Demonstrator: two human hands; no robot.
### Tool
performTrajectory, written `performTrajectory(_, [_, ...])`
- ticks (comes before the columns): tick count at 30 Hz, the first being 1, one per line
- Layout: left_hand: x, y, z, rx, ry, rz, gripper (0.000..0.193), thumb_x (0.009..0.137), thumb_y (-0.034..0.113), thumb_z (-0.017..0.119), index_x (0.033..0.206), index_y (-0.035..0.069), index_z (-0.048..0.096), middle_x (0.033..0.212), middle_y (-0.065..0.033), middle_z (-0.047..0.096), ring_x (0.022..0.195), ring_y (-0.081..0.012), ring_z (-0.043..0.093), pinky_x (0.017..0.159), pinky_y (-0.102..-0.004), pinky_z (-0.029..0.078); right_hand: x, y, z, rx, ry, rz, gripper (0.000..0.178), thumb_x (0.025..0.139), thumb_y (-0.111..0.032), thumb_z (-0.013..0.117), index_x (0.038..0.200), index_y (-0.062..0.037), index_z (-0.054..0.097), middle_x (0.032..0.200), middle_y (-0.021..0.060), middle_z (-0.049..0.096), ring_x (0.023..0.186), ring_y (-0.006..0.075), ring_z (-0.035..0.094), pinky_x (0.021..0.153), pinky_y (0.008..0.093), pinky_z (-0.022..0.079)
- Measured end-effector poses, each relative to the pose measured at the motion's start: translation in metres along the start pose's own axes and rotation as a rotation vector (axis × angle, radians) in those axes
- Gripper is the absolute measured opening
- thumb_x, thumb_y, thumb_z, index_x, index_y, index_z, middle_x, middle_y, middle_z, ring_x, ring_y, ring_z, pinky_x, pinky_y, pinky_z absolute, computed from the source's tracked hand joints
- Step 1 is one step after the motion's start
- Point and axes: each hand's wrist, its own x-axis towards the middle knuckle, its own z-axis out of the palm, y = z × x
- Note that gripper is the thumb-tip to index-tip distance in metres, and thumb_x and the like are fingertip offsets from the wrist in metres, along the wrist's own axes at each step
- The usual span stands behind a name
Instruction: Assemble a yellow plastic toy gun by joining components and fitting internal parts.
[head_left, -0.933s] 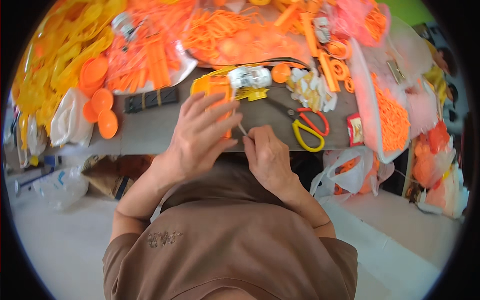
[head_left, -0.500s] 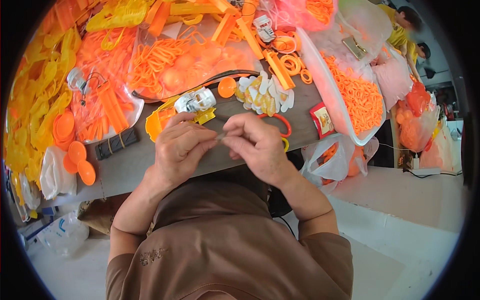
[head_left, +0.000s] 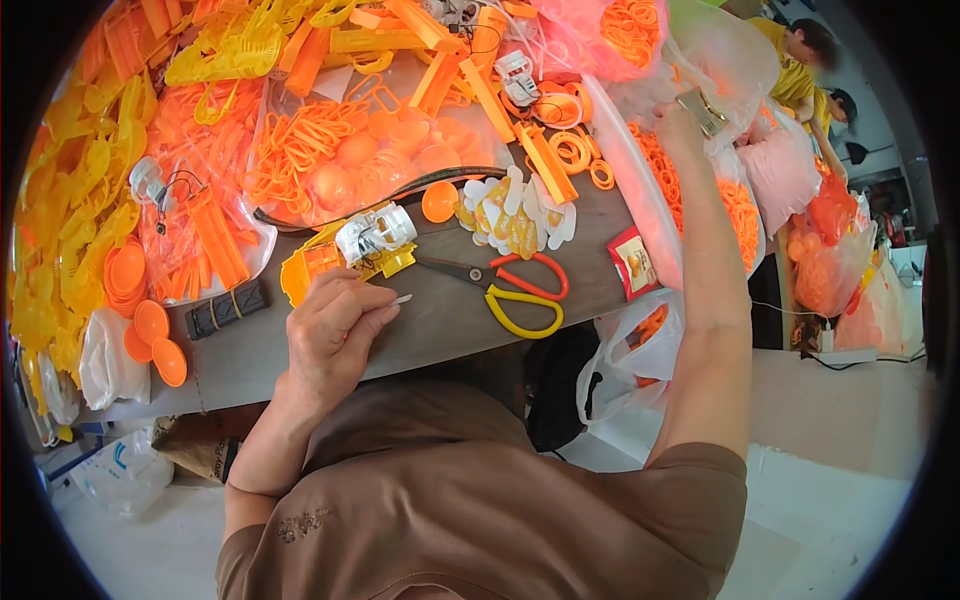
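Note:
My left hand (head_left: 335, 330) is raised over the near side of the table, its thumb and fingers pinching a small thin whitish piece (head_left: 402, 299). Just beyond it lies a yellow and orange plastic shell (head_left: 300, 273) with a white motor unit (head_left: 375, 235) on top. My right arm stretches far right over a white tray (head_left: 655, 235) of orange plastic links (head_left: 742, 220). There my right hand (head_left: 678, 132) is beside a small gold-coloured box (head_left: 703, 112); its fingers are mostly hidden. Scissors with red and yellow handles (head_left: 525, 310) lie on the table between my arms.
A pile of white and yellow oval pieces (head_left: 515, 210) lies beyond the scissors, beside an orange cup (head_left: 438, 202). A red packet (head_left: 630, 262) rests by the tray. Yellow parts (head_left: 80, 210) heap up at left; orange scoops (head_left: 152, 322) sit near a dark bundle (head_left: 225, 308). People work far right.
My right hand has left my left hand and reached far right to the gold-coloured box, uncovering the scissors. My left hand has shifted slightly left and nearer, still pinching.

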Motion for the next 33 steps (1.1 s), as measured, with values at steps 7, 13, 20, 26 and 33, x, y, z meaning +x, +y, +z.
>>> performTrajectory(7, [0.0, 0.001, -0.003, -0.114, 0.022, -0.136, 0.012, 0.075, -0.002, 0.069, 0.086, 0.002, 0.065, 0.074, -0.0081, 0.06, 0.069, -0.0218, 0.056, 0.067, -0.0306, 0.044, -0.003, 0.016, 0.013, -0.118, 0.046, -0.123, 0.018, 0.075, -0.02, 0.066, 0.08, -0.0025, 0.07, 0.068, 0.0203, 0.063, 0.073, 0.0339, 0.063, 0.069, 0.0446, 0.048])
performTrajectory(13, [-0.002, -0.003, -0.004, -0.338, 0.092, -0.367, 0.009, 0.079, 0.0, 0.067, 0.087, -0.001, 0.064, 0.077, -0.0054, 0.063, 0.07, -0.0125, 0.057, 0.064, -0.0253, 0.046, -0.069, -0.101, -0.103, 0.652, 0.151, 0.043, 0.013, 0.083, -0.008, 0.058, 0.09, 0.0017, 0.064, 0.095, 0.0105, 0.064, 0.08, 0.0189, 0.062, 0.072, 0.0307, 0.048])
performTrajectory(20, [0.004, 0.008, -0.005, -0.401, -0.009, -0.338, 0.009, 0.08, -0.001, 0.067, 0.088, -0.002, 0.063, 0.081, -0.009, 0.063, 0.075, -0.0148, 0.059, 0.067, -0.0272, 0.048, -0.198, -0.246, -0.084, 1.971, -0.423, -0.042, 0.026, 0.092, -0.012, 0.054, 0.113, 0.0026, 0.053, 0.111, 0.0173, 0.06, 0.086, 0.0172, 0.06, 0.067, 0.031, 0.054])
performTrajectory(26, [-0.003, 0.001, -0.012, -0.275, -0.038, -0.212, 0.005, 0.085, 0.0, 0.06, 0.09, -0.001, 0.059, 0.091, -0.0085, 0.065, 0.085, -0.0149, 0.06, 0.076, -0.0278, 0.048, -0.205, -0.278, -0.073, 2.377, -0.595, 0.065, 0.049, 0.093, -0.024, 0.056, 0.13, 0.0051, 0.043, 0.109, 0.0137, 0.059, 0.087, 0.0165, 0.059, 0.064, 0.0296, 0.053])
performTrajectory(33, [-0.007, 0.0, -0.015, -0.17, -0.035, -0.172, 0.004, 0.084, -0.002, 0.059, 0.088, -0.001, 0.057, 0.091, -0.0108, 0.064, 0.082, -0.0212, 0.06, 0.075, -0.0308, 0.047, -0.203, -0.284, -0.071, 2.345, -0.625, 0.036, 0.047, 0.093, -0.022, 0.057, 0.127, 0.0068, 0.046, 0.108, 0.0123, 0.06, 0.085, 0.0161, 0.059, 0.063, 0.0291, 0.053])
